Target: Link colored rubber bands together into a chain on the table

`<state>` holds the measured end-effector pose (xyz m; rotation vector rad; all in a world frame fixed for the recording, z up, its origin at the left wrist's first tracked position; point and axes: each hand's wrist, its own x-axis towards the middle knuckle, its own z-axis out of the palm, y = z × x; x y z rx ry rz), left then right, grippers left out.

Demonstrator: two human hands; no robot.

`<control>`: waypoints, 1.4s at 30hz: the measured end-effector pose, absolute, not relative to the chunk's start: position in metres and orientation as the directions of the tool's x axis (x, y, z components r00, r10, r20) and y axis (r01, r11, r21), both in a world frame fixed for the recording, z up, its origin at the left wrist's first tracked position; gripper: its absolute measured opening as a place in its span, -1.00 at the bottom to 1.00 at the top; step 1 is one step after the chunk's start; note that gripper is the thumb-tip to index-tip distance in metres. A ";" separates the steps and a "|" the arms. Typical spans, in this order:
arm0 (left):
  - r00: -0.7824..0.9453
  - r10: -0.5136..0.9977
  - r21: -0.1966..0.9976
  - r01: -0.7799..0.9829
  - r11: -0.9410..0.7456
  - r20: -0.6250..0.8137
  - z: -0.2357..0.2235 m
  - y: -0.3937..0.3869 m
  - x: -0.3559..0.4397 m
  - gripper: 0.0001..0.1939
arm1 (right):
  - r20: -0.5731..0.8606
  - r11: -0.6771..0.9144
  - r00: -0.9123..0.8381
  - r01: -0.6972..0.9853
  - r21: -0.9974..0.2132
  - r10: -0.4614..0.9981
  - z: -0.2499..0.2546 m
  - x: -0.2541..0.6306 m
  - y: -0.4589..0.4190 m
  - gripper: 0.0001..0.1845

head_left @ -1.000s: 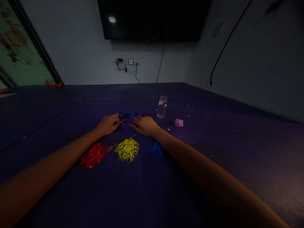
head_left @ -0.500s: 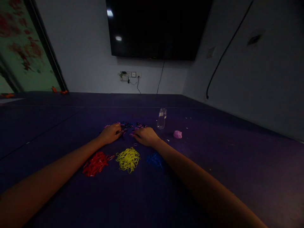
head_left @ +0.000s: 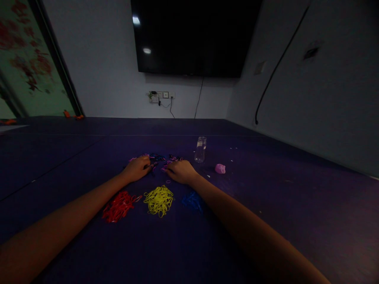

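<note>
My left hand [head_left: 136, 169] rests low over the left side of a loose heap of dark and pink rubber bands [head_left: 156, 157]. Its fingers bend inward, and a gap shows between them and the thumb. Facing it, my right hand [head_left: 182, 172] lies over the right part of the same heap, its fingertips touching pink bands [head_left: 164, 168]; its outer fingers are hidden. A single pink band [head_left: 168, 182] lies just nearer to me. Closer still are piles of red bands [head_left: 119, 206], yellow bands [head_left: 159, 200] and blue bands [head_left: 192, 201], the blue one beside my right forearm.
A clear glass jar [head_left: 200, 150] stands upright beyond my right hand. To its right lies a crumpled pink item [head_left: 220, 169], with small white scraps around. The purple surface [head_left: 284, 165] meets the wall, where a large dark screen [head_left: 192, 35] hangs above sockets [head_left: 161, 95].
The camera has tilted upward, so everything sits lower in the picture. Both hands stay in nearly the same place at the heap, and the coloured piles look unchanged.
</note>
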<state>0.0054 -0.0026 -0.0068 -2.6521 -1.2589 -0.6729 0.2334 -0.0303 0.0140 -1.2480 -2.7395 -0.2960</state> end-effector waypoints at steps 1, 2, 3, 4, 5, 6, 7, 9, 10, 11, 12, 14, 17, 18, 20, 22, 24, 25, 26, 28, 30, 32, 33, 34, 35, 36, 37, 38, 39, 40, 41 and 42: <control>0.553 0.705 0.073 0.762 -0.644 0.444 -0.007 -0.003 0.005 -0.73 | 0.186 0.643 -0.655 0.755 0.127 0.732 0.014 0.233 -0.031 -0.63; 0.554 0.705 0.073 0.762 -0.644 0.443 -0.007 -0.003 0.005 -0.73 | 0.186 0.644 -0.656 0.755 0.126 0.732 0.014 0.233 -0.031 -0.63; 0.555 0.705 0.072 0.761 -0.644 0.441 -0.007 -0.003 0.005 -0.74 | 0.184 0.643 -0.655 0.756 0.126 0.733 0.015 0.233 -0.031 -0.63; 0.557 0.704 0.070 0.760 -0.646 0.441 -0.007 -0.003 0.005 -0.73 | 0.181 0.640 -0.652 0.758 0.126 0.736 0.015 0.233 -0.032 -0.63; 0.559 0.701 0.068 0.759 -0.648 0.443 -0.007 -0.002 0.005 -0.73 | 0.178 0.637 -0.649 0.760 0.127 0.740 0.016 0.233 -0.032 -0.63; 0.560 0.697 0.065 0.757 -0.650 0.447 -0.008 -0.002 0.005 -0.73 | 0.175 0.635 -0.647 0.762 0.127 0.742 0.016 0.233 -0.032 -0.62; 0.561 0.693 0.062 0.756 -0.652 0.452 -0.008 -0.002 0.004 -0.73 | 0.173 0.633 -0.646 0.763 0.128 0.743 0.016 0.233 -0.033 -0.62; 0.561 0.690 0.057 0.756 -0.652 0.458 -0.008 -0.001 0.004 -0.72 | 0.168 0.630 -0.643 0.766 0.129 0.748 0.016 0.233 -0.033 -0.62; 0.559 0.693 0.057 0.758 -0.649 0.456 -0.009 -0.001 0.004 -0.72 | 0.165 0.627 -0.641 0.768 0.130 0.750 0.016 0.233 -0.032 -0.61; 0.556 0.698 0.058 0.762 -0.644 0.451 -0.009 -0.001 0.004 -0.71 | 0.162 0.625 -0.639 0.769 0.132 0.752 0.016 0.233 -0.032 -0.61; 0.554 0.705 0.060 0.767 -0.639 0.443 -0.009 0.000 0.005 -0.71 | 0.157 0.624 -0.638 0.770 0.133 0.754 0.015 0.233 -0.032 -0.60; 0.547 0.719 0.066 0.775 -0.629 0.429 -0.009 0.000 0.005 -0.73 | 0.151 0.626 -0.640 0.769 0.131 0.754 0.014 0.233 -0.031 -0.60; 0.539 0.729 0.073 0.781 -0.620 0.423 -0.009 0.000 0.005 -0.73 | 0.156 0.634 -0.647 0.763 0.126 0.747 0.013 0.234 -0.030 -0.60; 0.537 0.729 0.075 0.781 -0.620 0.425 -0.009 0.000 0.005 -0.73 | 0.160 0.636 -0.649 0.761 0.126 0.744 0.013 0.234 -0.030 -0.60; 0.537 0.727 0.079 0.779 -0.622 0.428 -0.009 0.000 0.005 -0.73 | 0.168 0.639 -0.651 0.759 0.125 0.740 0.013 0.234 -0.030 -0.60; 0.538 0.727 0.082 0.778 -0.623 0.427 -0.008 -0.001 0.005 -0.73 | 0.173 0.638 -0.650 0.760 0.124 0.740 0.013 0.234 -0.030 -0.60; 0.539 0.729 0.084 0.778 -0.623 0.421 -0.007 -0.002 0.005 -0.73 | 0.173 0.636 -0.649 0.761 0.126 0.741 0.013 0.233 -0.030 -0.60; 0.539 0.730 0.084 0.778 -0.622 0.420 -0.007 -0.003 0.006 -0.73 | 0.172 0.636 -0.649 0.761 0.127 0.741 0.013 0.233 -0.030 -0.60; 0.539 0.730 0.082 0.779 -0.622 0.420 -0.007 -0.003 0.006 -0.73 | 0.170 0.635 -0.648 0.762 0.128 0.743 0.013 0.233 -0.030 -0.59; 0.541 0.727 0.077 0.778 -0.624 0.422 -0.006 -0.003 0.006 -0.73 | 0.169 0.634 -0.647 0.762 0.129 0.743 0.013 0.233 -0.030 -0.59; 0.546 0.720 0.070 0.775 -0.629 0.428 -0.007 -0.003 0.006 -0.73 | 0.167 0.631 -0.644 0.765 0.126 0.747 0.014 0.233 -0.030 -0.60; 0.553 0.712 0.064 0.769 -0.636 0.432 -0.007 -0.003 0.005 -0.72 | 0.165 0.631 -0.643 0.766 0.123 0.748 0.014 0.233 -0.030 -0.61; 0.555 0.710 0.062 0.768 -0.638 0.434 -0.007 -0.003 0.005 -0.72 | 0.166 0.632 -0.643 0.765 0.124 0.747 0.014 0.233 -0.031 -0.61; 0.555 0.709 0.060 0.768 -0.637 0.435 -0.007 -0.002 0.005 -0.72 | 0.167 0.631 -0.643 0.765 0.126 0.747 0.014 0.233 -0.031 -0.61; 0.553 0.710 0.058 0.770 -0.636 0.436 -0.007 -0.002 0.005 -0.72 | 0.168 0.631 -0.644 0.765 0.128 0.746 0.014 0.233 -0.031 -0.61; 0.552 0.712 0.058 0.771 -0.634 0.435 -0.007 -0.002 0.005 -0.72 | 0.170 0.631 -0.644 0.765 0.130 0.746 0.014 0.233 -0.031 -0.60; 0.550 0.714 0.058 0.773 -0.631 0.433 -0.007 -0.002 0.005 -0.71 | 0.171 0.631 -0.645 0.765 0.130 0.745 0.014 0.233 -0.031 -0.60; 0.549 0.716 0.060 0.775 -0.630 0.431 -0.007 -0.002 0.005 -0.71 | 0.174 0.632 -0.645 0.764 0.128 0.744 0.013 0.233 -0.031 -0.60; 0.548 0.719 0.061 0.776 -0.628 0.428 -0.007 -0.002 0.005 -0.71 | 0.176 0.633 -0.645 0.764 0.126 0.743 0.013 0.233 -0.030 -0.59; 0.546 0.721 0.063 0.777 -0.626 0.426 -0.007 -0.002 0.005 -0.72 | 0.177 0.635 -0.646 0.763 0.124 0.742 0.013 0.233 -0.030 -0.59; 0.545 0.724 0.065 0.778 -0.624 0.423 -0.007 -0.002 0.005 -0.72 | 0.177 0.635 -0.647 0.762 0.123 0.742 0.013 0.233 -0.030 -0.59; 0.543 0.726 0.066 0.780 -0.622 0.422 -0.007 -0.002 0.005 -0.72 | 0.176 0.634 -0.646 0.763 0.123 0.743 0.012 0.233 -0.030 -0.58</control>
